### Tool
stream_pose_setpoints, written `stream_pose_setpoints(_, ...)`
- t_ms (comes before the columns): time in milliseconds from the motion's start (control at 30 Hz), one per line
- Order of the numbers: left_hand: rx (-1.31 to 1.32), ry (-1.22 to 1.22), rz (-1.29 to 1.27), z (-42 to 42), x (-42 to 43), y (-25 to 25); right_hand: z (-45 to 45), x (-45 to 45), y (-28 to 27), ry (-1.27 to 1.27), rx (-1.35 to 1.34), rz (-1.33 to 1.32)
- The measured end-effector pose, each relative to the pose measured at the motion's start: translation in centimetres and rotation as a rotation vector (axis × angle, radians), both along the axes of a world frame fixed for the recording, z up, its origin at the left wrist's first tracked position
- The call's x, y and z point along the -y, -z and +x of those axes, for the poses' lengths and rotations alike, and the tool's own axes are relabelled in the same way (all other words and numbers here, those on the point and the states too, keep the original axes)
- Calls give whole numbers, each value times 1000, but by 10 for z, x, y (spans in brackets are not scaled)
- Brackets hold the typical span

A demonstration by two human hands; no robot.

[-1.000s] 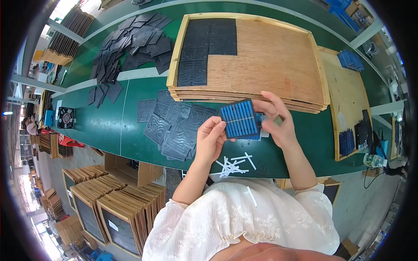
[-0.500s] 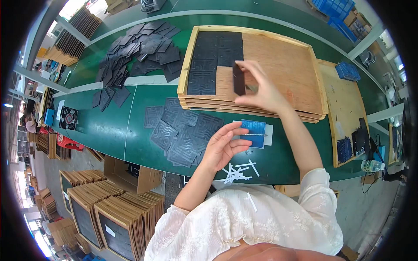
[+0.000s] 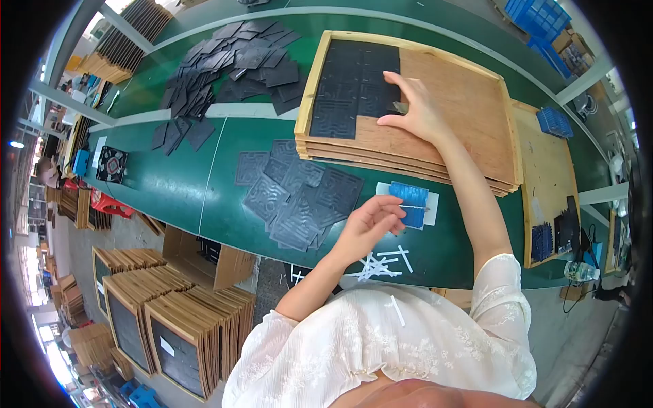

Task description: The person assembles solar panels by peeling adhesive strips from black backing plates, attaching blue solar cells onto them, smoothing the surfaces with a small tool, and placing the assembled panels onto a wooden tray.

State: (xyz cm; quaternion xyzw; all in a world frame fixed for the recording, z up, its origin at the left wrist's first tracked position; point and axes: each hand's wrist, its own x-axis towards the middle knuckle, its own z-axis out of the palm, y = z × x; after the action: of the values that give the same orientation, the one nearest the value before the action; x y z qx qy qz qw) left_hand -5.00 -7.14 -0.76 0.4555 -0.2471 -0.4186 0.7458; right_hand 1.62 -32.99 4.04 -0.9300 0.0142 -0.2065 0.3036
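Over the wooden tray [image 3: 462, 102], my right hand [image 3: 420, 112] is spread, thumb and index finger apart. The fingertips are at the edges of a black tile [image 3: 375, 100] that looks flat against the other patterned black tiles [image 3: 333, 88] on the tray's left side. Whether they still touch it is hard to see. My left hand [image 3: 371, 224] hovers beside a blue block [image 3: 411, 197] on a white piece. Its fingers are loosely bent and apart, and nothing shows in them. Below it, several white strips [image 3: 378, 266] lie on the green table.
Loose patterned tiles [image 3: 292, 197] lie left of my left hand. A bigger heap of black tiles [image 3: 235, 64] is farther back. Another wooden tray [image 3: 544, 163] on the right holds a blue basket [image 3: 554, 122]. Stacked framed boards [image 3: 197, 333] stand on the floor.
The black tile, upright in my right hand before, now appears flat in the tray beside the others. My left fingers have curled more. The whole view has shifted slightly.
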Motion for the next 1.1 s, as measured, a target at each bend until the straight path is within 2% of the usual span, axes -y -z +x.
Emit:
stream_pose_setpoints(100,749,-171,311,-1,-12,-18,-11,-5,-3,3,91,13)
stream_pose_setpoints(133,1088,-349,347,5,-16,-7,-18,-8,-3,-7,116,29)
stream_pose_setpoints(233,1244,-580,715,19,-32,-17,-46,-26,-14,3,117,147)
stream_pose_setpoints(333,1287,-529,985,23,-36,-21,-73,-45,-21,38,74,243)
stream_pose_setpoints(400,1294,-511,1020,25,-33,-19,-85,-51,-19,22,126,236)
stream_pose_setpoints(500,1281,-509,1024,24,-32,-21,-106,-60,-15,7,33,393)
stream_pose_setpoints(533,1273,-517,1017,25,-33,-22,-113,-64,-16,-18,33,368)
stream_pose_setpoints(633,1160,-540,836,22,-38,-27,-135,-74,-19,-64,-90,350)
stream_pose_setpoints(667,1006,-478,685,21,-40,-31,-140,-80,-19,-82,-32,322)
stream_pose_setpoints(767,40,-76,113,14,-37,-32,-145,-86,-9,-132,120,202)
stream_pose_setpoints(800,-158,23,-50,8,-31,-32,-145,-88,-10,-105,149,88)
stream_pose_setpoints(900,-667,320,-227,0,-23,-24,-142,-90,-10,-117,280,-164)
stream_pose_setpoints(1100,-557,242,-48,-8,-13,-21,-139,-82,-9,-57,310,-243)
